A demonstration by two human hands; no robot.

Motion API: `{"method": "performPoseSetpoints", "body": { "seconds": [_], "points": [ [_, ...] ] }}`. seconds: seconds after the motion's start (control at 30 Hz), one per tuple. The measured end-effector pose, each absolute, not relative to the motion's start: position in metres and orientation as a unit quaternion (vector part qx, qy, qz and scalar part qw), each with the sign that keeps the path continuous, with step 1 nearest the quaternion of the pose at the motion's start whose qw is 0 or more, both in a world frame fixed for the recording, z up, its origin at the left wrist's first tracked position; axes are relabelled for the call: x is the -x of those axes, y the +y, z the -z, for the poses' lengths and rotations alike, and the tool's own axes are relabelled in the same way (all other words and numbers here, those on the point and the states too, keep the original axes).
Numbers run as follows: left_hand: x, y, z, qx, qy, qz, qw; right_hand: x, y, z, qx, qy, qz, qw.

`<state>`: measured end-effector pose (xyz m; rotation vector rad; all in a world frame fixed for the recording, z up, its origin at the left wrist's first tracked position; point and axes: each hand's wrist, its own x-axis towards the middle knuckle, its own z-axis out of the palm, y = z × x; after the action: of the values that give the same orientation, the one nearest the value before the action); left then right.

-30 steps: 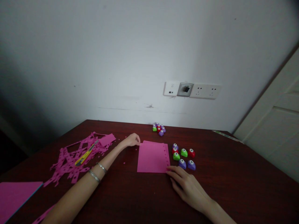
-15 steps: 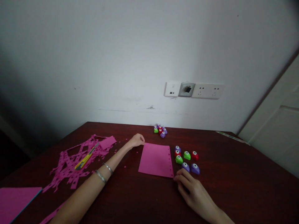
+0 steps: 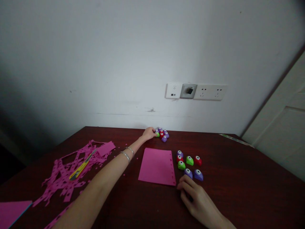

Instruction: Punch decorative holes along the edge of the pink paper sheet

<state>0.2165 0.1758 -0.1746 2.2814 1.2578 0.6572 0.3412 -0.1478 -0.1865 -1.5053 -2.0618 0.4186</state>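
My left hand (image 3: 149, 133) reaches to the back of the table, thumb and fingers apart at the left edge of a cluster of small eye-shaped craft punches (image 3: 162, 134). Its fingertips are at a green craft punch (image 3: 157, 134). My right hand (image 3: 196, 198) rests on the table with its fingers curled, just off the lower right corner of a pink paper sheet (image 3: 156, 165); nothing shows in it. Small punched holes run down the sheet's right edge. Right of the sheet stand several more punches, among them a purple craft punch (image 3: 198, 175) and a red craft punch (image 3: 197, 160).
On the left, a yellow utility knife (image 3: 82, 167) lies over a heap of punched pink paper strips (image 3: 57, 178). More pink paper (image 3: 14, 211) lies at the front left corner. A long thin strip (image 3: 235, 140) is at the back right. The wall (image 3: 119, 79) bounds the table behind.
My left hand has let go of the sheet's upper left corner and moved back and right to the punches. My right hand stays near the lower right corner, its fingers still curled.
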Motion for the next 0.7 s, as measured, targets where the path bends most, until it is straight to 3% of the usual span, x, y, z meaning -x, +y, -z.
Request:
{"method": "performPoseSetpoints", "body": {
  "seconds": [0.7],
  "points": [
    [-0.216,0.190,0.193,-0.845,0.422,-0.232,0.234,-0.340,-0.147,0.184,0.569,-0.754,-0.141,0.295]
  ]
}}
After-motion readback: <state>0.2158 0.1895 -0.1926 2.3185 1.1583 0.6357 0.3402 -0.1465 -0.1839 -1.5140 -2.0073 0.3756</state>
